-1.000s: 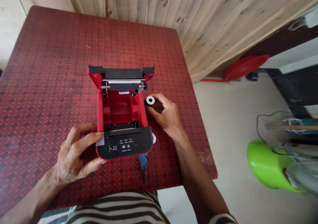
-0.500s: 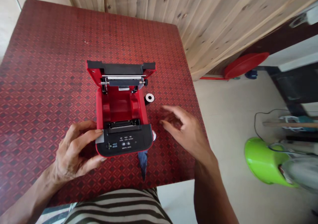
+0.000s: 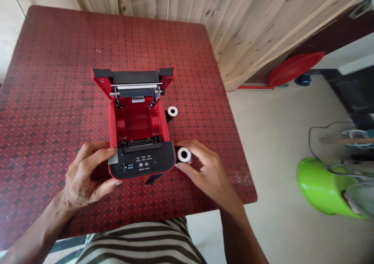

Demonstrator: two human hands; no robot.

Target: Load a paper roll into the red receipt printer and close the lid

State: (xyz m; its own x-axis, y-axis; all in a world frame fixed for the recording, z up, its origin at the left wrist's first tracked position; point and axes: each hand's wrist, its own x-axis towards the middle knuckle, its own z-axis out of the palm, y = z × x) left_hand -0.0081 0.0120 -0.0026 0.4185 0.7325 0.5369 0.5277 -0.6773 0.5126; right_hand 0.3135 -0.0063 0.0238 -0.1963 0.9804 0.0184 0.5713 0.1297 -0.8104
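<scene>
Your left grip [image 3: 84,174] clasps the red printer [image 3: 137,121] by its corner. Your right grip [image 3: 209,170] pinches a paper roll [image 3: 184,155] beside it.

Table [image 3: 58,61]: red diamond-patterned covering, fills left and centre of frame.
Wall [image 3: 233,22]: pale knotty wooden planks, top of frame.
Floor [image 3: 271,139]: light, plain, daylit, right side.
Red round basin [image 3: 295,67]: leaning at wall base, upper right.
Green plastic vessel [image 3: 318,190]: lower right.
Thin cable [image 3: 315,133]: on floor, right.
</scene>
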